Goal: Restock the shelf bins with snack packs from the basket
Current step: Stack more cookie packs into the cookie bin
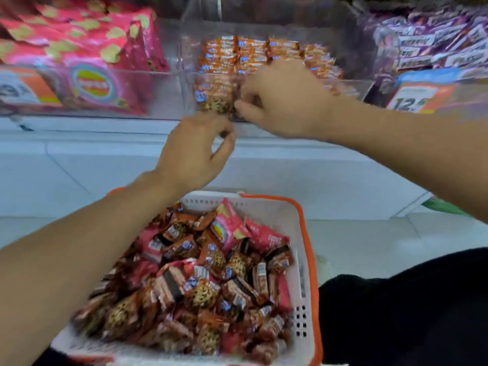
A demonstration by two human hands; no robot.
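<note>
Basket (pixel 303 215): white with an orange rim, set low, just below the shelf, probably to keep each reach short; heaped with mixed snack packs (pixel 200 276).
Middle bin (pixel 351 88): clear-walled, holding orange cookie packs (pixel 245 52) in upright rows.
Right hand (pixel 285 101): over the bin's front edge, fingers curled; motion blur hides whether they pinch a pack.
Left hand (pixel 195 151): just below the bin front, fingertips drawn together as if pinching; contents cannot be told.

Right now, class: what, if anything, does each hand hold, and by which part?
Both the left hand and right hand reach the middle bin; motion blur hides any pack or hold.
</note>
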